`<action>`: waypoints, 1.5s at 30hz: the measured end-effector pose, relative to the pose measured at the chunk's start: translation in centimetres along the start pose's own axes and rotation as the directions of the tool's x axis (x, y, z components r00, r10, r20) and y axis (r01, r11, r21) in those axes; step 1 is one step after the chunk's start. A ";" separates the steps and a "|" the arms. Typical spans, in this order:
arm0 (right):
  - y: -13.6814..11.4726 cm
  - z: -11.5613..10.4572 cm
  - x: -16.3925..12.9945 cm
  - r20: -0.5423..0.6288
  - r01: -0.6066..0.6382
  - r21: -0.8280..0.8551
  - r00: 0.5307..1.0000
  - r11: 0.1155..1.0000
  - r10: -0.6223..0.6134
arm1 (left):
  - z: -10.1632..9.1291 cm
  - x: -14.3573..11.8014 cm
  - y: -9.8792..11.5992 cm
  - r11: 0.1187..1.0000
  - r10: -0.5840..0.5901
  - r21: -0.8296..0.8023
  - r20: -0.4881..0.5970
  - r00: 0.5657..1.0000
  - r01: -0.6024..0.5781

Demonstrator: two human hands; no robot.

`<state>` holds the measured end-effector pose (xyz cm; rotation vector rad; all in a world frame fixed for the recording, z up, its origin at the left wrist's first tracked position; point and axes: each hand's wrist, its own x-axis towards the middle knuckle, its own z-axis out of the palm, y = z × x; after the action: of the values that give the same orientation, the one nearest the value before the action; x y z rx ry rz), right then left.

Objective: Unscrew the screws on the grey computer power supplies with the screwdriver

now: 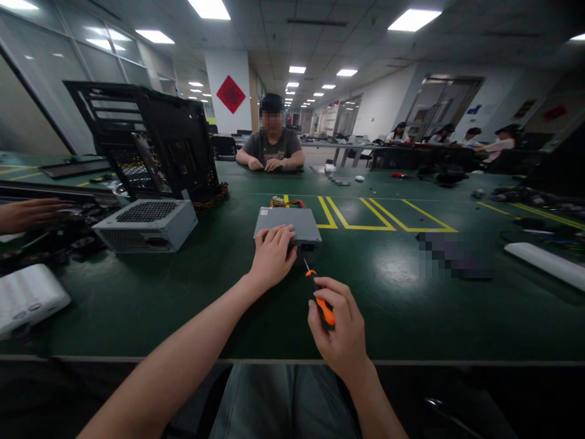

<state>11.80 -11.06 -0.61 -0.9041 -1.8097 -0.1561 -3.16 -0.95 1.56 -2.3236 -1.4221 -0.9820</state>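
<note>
Across the foreground runs the green table (411, 317), a firm, level base for the job. On it, straight ahead of the person, sits the grey metal box (299, 224), lying flat, a bundle of wires (289, 203) at its far side. It's under the left hand and just beyond the right.

Here's the left hand (273, 253), laid over the box's near left part, fingers extended close together on top, thumb down by the near face. Useful bracing, by the look of it: a steady downward press there should stop the box skating away if the tool pushes.

The right hand (340, 320), nearer the person, is apart from the box, thumb and fingers pinching a screwdriver (326, 311) by its handle. A light hold, it seems; more palm behind the handle would give firmer push and turn.

Smaller now: the socket (306, 247) on the near face, right of the left thumb, and below it the slim shaft (307, 265), slanting up and leftward. Whether its tip touches metal, there's no telling. Sound technique squares the shaft, seats the tip before any twist, and holds that thumb clear of a slip.
</note>
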 end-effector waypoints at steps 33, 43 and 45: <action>0.1 0.3 0.0 0.011 -0.054 0.018 0.999 0.998 0.054 | 0.2 -0.1 -0.1 1.000 -0.007 -0.004 -0.003 1.000 0.007; -0.2 -0.1 0.3 0.132 -0.015 -0.023 0.991 1.000 0.018 | 0.0 0.0 0.1 1.000 -0.016 -0.017 -0.004 1.000 0.016; -0.2 -0.1 0.3 0.096 -0.066 -0.019 0.993 0.998 0.067 | -0.1 -0.1 0.1 1.000 -0.013 -0.019 -0.003 1.000 0.013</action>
<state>11.69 -11.11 -0.30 -0.9964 -1.8671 -0.0854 -3.08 -1.09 1.57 -2.3275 -1.4350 -1.0071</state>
